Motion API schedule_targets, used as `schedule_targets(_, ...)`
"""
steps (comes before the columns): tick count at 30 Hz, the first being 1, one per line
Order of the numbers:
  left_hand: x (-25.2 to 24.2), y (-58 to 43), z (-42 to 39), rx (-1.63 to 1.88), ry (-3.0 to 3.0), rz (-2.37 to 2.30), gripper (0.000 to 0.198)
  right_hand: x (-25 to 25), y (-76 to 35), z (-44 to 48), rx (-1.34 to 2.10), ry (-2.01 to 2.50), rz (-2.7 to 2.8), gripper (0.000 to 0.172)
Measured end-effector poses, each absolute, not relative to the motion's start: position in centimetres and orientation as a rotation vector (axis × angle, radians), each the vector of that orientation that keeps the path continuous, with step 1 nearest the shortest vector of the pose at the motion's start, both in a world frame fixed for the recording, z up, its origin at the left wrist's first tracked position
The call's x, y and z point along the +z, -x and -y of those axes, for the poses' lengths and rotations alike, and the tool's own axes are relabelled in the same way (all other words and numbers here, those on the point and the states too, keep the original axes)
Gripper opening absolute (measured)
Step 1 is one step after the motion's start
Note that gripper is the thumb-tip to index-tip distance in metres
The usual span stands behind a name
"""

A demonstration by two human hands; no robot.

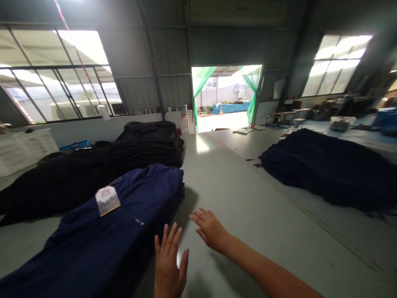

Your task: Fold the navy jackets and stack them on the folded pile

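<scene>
My left hand is raised at the bottom centre, fingers stretched out and holding nothing. It is close to the right side of a stack of navy blue garments; whether it touches the cloth I cannot tell. A printed paper tag lies on top of the stack. Just right of the stack, my right hand is held over the table with its fingers extended and nothing in it. Behind the navy stack stands a pile of black garments, folded in many layers.
The pale table stretches toward an open doorway with green curtains. A dark navy cloth heap covers its right side. Small dark red pieces lie near the heap. At the far left stands a white crate.
</scene>
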State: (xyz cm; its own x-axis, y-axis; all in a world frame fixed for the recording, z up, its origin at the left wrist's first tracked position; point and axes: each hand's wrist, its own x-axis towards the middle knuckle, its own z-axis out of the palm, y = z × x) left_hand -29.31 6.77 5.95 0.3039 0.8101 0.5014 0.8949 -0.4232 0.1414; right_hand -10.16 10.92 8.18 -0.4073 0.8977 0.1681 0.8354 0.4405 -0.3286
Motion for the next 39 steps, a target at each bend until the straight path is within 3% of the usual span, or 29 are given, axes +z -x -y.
schedule_targets(9, 0.9, 15.8, -6.3, -0.729, 2.599, 1.794, 0.047, 7.1, -5.9, -5.8, 0.315, 1.695, 2.272, 0.048)
schedule_targets(18, -1.8, -6.5, -3.8, -0.604, 2.587, 1.923, 0.052, 4.0, -28.0, -2.2, 0.373, 1.817, 2.243, 0.057)
schedule_targets(28, 1.3, -28.1, -5.0, -0.17, 2.829, 1.81, 0.054, 3.8, -54.0, -2.2, 0.24, 2.364, 1.844, 0.059)
schedule_targets(39, 2.1, -48.7, -10.3, -0.089, 3.191, 1.321, 0.057, 1.9, -66.3, -4.6, 0.144, 2.407, 1.768, 0.058)
